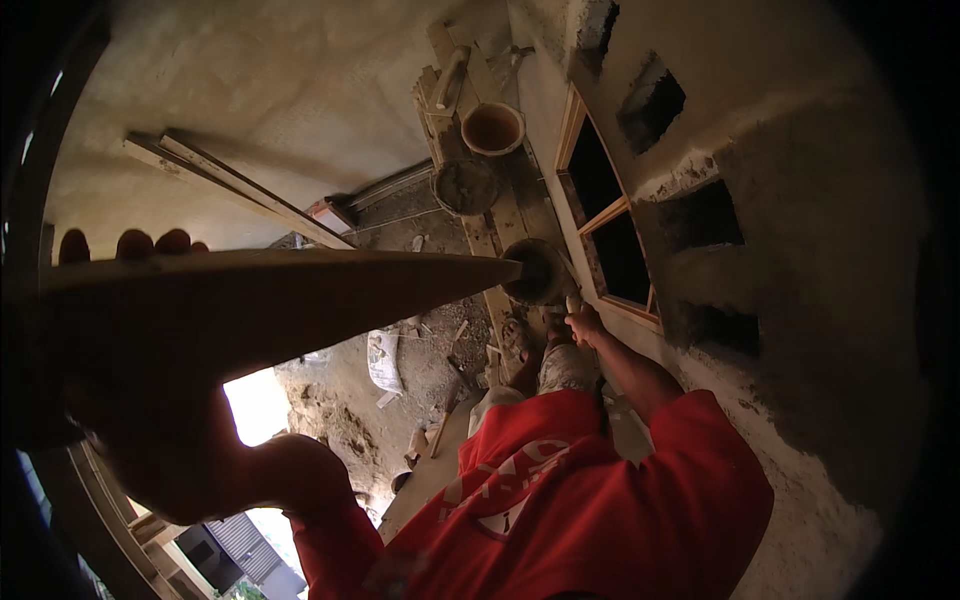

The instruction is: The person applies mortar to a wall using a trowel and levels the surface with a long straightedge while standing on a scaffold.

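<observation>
A long wooden board crosses the left half of the view, very close, its far end tapering toward a bucket. My left hand is closed on this board, with fingertips hooked over its upper edge; most of the hand is in dark shadow. Low at my right side, my right hand is wrapped round the light handle of a trowel. The trowel's blade shows only as a thin edge beside the dark bucket, which stands just ahead of my feet. What the bucket holds is too dark to tell.
I stand on narrow planks. Ahead are a bucket of grey mix, a bucket of brownish liquid and a wooden float. To the right, the wall has a window frame and several holes. Timbers lean left; a sack lies below.
</observation>
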`<state>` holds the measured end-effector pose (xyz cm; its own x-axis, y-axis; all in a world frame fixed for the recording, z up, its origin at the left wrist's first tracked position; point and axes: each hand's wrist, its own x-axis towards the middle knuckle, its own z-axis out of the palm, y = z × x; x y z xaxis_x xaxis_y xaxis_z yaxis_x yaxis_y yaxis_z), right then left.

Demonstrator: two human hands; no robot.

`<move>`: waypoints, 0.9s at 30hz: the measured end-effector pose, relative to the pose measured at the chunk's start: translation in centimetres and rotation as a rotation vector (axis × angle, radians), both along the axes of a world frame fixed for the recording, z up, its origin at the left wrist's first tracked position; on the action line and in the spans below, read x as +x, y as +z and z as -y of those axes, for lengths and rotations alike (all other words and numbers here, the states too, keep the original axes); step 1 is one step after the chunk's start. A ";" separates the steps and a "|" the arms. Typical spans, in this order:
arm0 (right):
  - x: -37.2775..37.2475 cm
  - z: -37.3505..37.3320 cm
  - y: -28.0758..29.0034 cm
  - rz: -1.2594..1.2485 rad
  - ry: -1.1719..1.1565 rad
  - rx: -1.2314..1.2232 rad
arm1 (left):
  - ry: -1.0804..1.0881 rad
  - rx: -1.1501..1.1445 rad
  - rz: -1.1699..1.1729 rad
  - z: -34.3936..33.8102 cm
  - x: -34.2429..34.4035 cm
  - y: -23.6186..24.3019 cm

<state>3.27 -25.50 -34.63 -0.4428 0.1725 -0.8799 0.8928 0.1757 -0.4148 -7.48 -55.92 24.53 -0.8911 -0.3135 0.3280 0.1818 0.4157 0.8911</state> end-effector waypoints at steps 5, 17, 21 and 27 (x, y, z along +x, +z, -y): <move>5.7 -6.0 2.2 0.019 -0.164 0.076 | -0.658 0.658 -0.094 -3.8 -6.4 -0.1; 23.5 -12.7 4.3 0.298 -0.564 0.055 | -0.950 0.393 0.136 -20.6 -20.6 -9.3; 26.2 -11.5 6.4 0.242 -0.773 -0.022 | -1.084 0.288 0.242 -24.0 -23.3 -12.7; 26.8 -10.8 8.1 0.209 -0.768 -0.080 | -1.136 0.075 0.316 -28.2 -27.8 -19.2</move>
